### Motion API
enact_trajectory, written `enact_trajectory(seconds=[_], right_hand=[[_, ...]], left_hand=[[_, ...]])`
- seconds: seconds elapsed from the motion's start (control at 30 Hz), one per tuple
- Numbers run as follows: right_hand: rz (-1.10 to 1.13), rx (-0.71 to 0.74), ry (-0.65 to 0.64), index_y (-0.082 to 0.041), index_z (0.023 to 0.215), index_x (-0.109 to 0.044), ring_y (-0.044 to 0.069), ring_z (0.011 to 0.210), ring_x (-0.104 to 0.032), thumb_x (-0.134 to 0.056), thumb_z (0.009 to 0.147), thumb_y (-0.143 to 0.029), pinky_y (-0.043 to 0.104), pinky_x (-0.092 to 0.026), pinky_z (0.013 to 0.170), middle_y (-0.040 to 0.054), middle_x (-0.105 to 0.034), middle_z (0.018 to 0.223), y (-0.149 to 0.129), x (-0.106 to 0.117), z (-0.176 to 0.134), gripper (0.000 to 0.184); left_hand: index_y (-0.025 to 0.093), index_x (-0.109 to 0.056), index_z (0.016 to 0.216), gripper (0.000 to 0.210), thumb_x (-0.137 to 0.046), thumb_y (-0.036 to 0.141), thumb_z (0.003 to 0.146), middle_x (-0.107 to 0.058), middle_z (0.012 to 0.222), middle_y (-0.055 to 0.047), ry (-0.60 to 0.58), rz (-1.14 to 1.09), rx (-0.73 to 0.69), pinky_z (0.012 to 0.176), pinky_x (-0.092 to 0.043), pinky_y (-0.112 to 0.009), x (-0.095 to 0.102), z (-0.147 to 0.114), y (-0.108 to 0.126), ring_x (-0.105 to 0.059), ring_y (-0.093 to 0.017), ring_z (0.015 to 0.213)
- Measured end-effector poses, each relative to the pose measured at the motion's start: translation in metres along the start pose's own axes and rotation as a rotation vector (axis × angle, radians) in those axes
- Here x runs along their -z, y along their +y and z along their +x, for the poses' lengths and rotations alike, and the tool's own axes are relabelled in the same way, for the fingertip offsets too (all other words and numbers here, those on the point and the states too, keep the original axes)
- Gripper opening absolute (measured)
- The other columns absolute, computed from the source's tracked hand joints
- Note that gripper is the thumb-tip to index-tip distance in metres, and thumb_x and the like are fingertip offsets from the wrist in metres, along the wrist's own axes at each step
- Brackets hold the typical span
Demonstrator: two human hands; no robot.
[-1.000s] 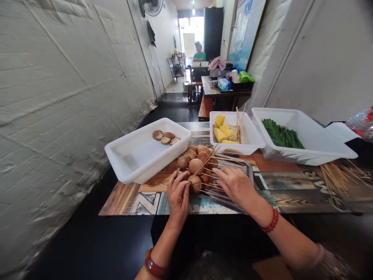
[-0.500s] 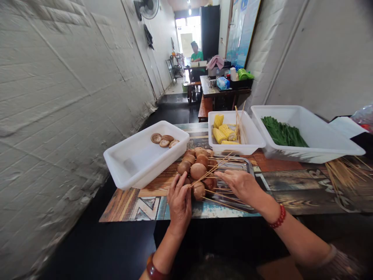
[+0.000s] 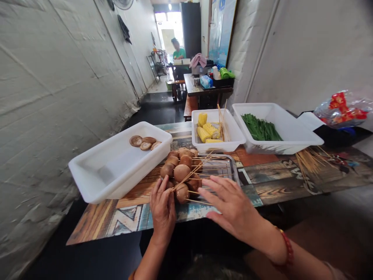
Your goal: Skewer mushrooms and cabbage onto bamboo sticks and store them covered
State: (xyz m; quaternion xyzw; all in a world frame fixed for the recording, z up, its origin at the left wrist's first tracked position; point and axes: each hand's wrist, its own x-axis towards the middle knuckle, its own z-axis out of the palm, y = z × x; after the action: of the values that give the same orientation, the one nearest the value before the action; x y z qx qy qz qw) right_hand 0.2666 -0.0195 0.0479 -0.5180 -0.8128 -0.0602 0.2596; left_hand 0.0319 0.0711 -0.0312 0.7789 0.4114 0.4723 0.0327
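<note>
Head view: left hand (image 3: 162, 206) still pinches skewered mushrooms (image 3: 182, 175); right hand (image 3: 230, 206), fingers spread, has drawn back.

Our left hand (image 3: 163, 206) reaches forward from a bare forearm, fingers (image 3: 159, 186) curled together and tips pinched close. Our right hand (image 3: 231, 204) lies flatter, palm down, fingers (image 3: 208, 184) spread and stretched out toward the left, thumb low. The right forearm runs in from the lower right, a red bead bracelet (image 3: 287, 251) round the wrist.
</note>
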Motion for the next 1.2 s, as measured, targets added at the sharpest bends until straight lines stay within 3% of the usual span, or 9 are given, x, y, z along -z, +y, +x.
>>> enact_trajectory(seconds=[0.07,0.17,0.23,0.33,0.47,0.6,0.77,0.97,1.2], right_hand=[[-0.059,0.024,-0.053,-0.023,0.141,-0.052,0.029,0.139,-0.043,-0.058,0.095,-0.023,0.052,-0.038,0.111,0.0073,-0.053,0.147,0.001,-0.023,-0.004,0.047],[-0.107,0.035,-0.078,-0.023,0.137,-0.055,0.027,0.137,-0.047,-0.058,0.093,-0.012,0.050,-0.043,0.107,0.0072,-0.056,0.145,0.012,-0.045,-0.007,0.046],[-0.080,0.035,-0.108,-0.022,0.137,-0.055,0.028,0.139,-0.044,-0.062,0.090,-0.013,0.051,-0.043,0.108,0.0089,-0.054,0.146,0.014,-0.039,-0.007,0.049],[-0.001,0.057,-0.137,-0.023,0.137,-0.056,0.029,0.139,-0.044,-0.066,0.088,-0.019,0.053,-0.042,0.110,0.0106,-0.053,0.147,0.009,-0.009,0.001,0.050],[0.019,0.086,-0.064,-0.021,0.139,-0.053,0.027,0.138,-0.045,-0.053,0.094,-0.016,0.051,-0.041,0.111,0.0118,-0.054,0.146,0.014,0.014,0.029,0.045],[-0.098,0.030,-0.014,-0.013,0.139,-0.054,0.030,0.135,-0.047,-0.047,0.096,-0.014,0.052,-0.042,0.109,0.0174,-0.053,0.145,0.043,-0.010,0.064,0.044],[-0.228,0.023,-0.051,-0.015,0.136,-0.056,0.031,0.127,-0.053,-0.049,0.096,-0.016,0.049,-0.044,0.104,0.0177,-0.058,0.139,0.070,-0.042,0.087,0.041],[-0.283,-0.018,-0.099,-0.013,0.131,-0.059,0.029,0.108,-0.059,-0.055,0.095,-0.022,0.041,-0.046,0.092,0.0169,-0.065,0.121,0.076,-0.044,0.083,0.037],[-0.310,-0.004,-0.251,-0.027,0.135,-0.059,0.024,0.090,-0.059,-0.051,0.098,-0.026,0.034,-0.043,0.079,0.0110,-0.066,0.105,0.070,-0.047,0.083,0.038]], left_hand=[[0.021,-0.061,0.099,0.013,-0.050,0.016,0.095,-0.056,0.143,-0.013,0.005,0.013,-0.014,0.110,-0.037,-0.055,-0.001,0.000,0.000,-0.043,-0.027,0.138],[0.022,-0.062,0.097,0.012,-0.052,0.017,0.094,-0.055,0.144,-0.011,-0.014,0.040,-0.042,0.110,-0.036,-0.056,0.000,0.000,0.001,-0.042,-0.029,0.139],[0.022,-0.062,0.098,0.012,-0.052,0.017,0.094,-0.055,0.144,-0.011,-0.021,0.045,-0.049,0.110,-0.036,-0.057,0.000,-0.001,0.001,-0.042,-0.029,0.139],[0.022,-0.062,0.099,0.013,-0.051,0.019,0.095,-0.057,0.142,-0.011,-0.011,0.027,-0.012,0.109,-0.038,-0.055,0.001,-0.002,0.002,-0.044,-0.028,0.137],[0.022,-0.062,0.097,0.013,-0.049,0.020,0.096,-0.058,0.141,-0.010,-0.006,0.015,0.024,0.111,-0.037,-0.054,0.002,-0.004,0.001,-0.045,-0.026,0.137],[0.022,-0.061,0.098,0.014,-0.048,0.016,0.095,-0.056,0.143,-0.011,0.003,0.019,0.023,0.111,-0.038,-0.053,0.003,-0.006,0.002,-0.043,-0.025,0.139],[0.022,-0.061,0.100,0.015,-0.049,0.014,0.095,-0.056,0.144,-0.010,-0.001,0.055,0.025,0.109,-0.041,-0.052,0.005,-0.008,0.004,-0.044,-0.025,0.139],[0.022,-0.060,0.101,0.016,-0.050,0.012,0.094,-0.055,0.144,-0.011,-0.005,0.054,0.026,0.107,-0.042,-0.051,0.005,-0.011,0.004,-0.043,-0.025,0.139],[0.021,-0.059,0.098,0.016,-0.048,0.011,0.095,-0.055,0.144,-0.011,-0.012,0.079,0.035,0.107,-0.042,-0.049,0.007,-0.008,0.006,-0.043,-0.025,0.139]])
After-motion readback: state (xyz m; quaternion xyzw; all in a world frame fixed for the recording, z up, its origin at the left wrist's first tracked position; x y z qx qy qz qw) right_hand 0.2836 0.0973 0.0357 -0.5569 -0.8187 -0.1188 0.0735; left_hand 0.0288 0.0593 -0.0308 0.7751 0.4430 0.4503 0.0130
